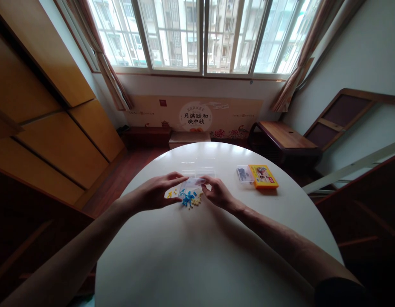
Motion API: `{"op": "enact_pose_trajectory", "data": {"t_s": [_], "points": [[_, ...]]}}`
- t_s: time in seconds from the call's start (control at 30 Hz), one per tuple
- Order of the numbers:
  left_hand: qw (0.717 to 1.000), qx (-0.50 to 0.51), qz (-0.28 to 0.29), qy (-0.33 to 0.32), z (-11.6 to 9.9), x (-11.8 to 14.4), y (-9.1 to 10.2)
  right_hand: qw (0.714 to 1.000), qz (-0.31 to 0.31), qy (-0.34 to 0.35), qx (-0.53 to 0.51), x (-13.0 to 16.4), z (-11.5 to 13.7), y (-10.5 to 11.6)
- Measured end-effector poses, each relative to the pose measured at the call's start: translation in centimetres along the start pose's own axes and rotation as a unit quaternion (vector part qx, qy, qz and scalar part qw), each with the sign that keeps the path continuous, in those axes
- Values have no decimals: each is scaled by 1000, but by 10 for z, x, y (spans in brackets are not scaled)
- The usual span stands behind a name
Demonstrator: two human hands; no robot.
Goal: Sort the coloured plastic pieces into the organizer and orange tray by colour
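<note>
A small clear plastic box (195, 182) is held between my two hands, just above the white table. My left hand (159, 189) grips its left side, thumb toward me and fingers at the far edge. My right hand (216, 192) pinches its right side. Under and in front of the box lie many small blue building bricks (188, 198) in a loose pile. Pale yellow bricks (196, 200) lie against the pile's right side. A few bright yellow bricks (170, 194) are scattered near my left fingers. Whether bricks are inside the box I cannot tell.
On the round white table (197, 251), a yellow box (263, 176) with a picture stands to the right, beside a clear container (245, 174) of dark pieces. Behind the table are a wooden bench (287, 134) and a window. Wooden cabinets (63, 140) line the left side.
</note>
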State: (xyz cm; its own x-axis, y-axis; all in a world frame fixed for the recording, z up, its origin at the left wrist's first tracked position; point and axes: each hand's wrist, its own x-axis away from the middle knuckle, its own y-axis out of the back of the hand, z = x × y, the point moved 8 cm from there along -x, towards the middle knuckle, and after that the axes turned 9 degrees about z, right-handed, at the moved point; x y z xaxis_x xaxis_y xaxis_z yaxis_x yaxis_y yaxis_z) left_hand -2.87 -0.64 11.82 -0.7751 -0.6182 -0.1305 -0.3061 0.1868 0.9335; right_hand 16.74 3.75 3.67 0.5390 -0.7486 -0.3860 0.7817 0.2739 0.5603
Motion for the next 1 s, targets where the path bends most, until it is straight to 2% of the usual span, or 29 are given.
{"op": "enact_pose_trajectory", "data": {"t_s": [0.2, 0.5, 0.6, 0.73, 0.87, 0.97, 1.0], "points": [[999, -19, 13, -22, -10, -8, 4, 1000, -13, -15, -6, 1, -6, 4], [994, -83, 62, -32, -24, -14, -6, 1000, -9, -22, 4, 7, -10, 5], [995, -72, 57, -27, -25, -16, -3, 1000, -15, -24, 6, 9, -7, 9], [999, -31, 30, -13, -21, -19, 6, 997, -73, -20, 22, 13, 1, 32], [995, 80, -52, 1, -12, -21, 7, 987, -158, -5, 17, 20, 11, 66], [972, 205, -114, -6, -6, -25, -9, 992, -127, 0, 3, 24, 11, 75], [964, 238, -118, -7, -5, -28, -19, 994, -107, 4, 3, 25, 11, 76]]}}
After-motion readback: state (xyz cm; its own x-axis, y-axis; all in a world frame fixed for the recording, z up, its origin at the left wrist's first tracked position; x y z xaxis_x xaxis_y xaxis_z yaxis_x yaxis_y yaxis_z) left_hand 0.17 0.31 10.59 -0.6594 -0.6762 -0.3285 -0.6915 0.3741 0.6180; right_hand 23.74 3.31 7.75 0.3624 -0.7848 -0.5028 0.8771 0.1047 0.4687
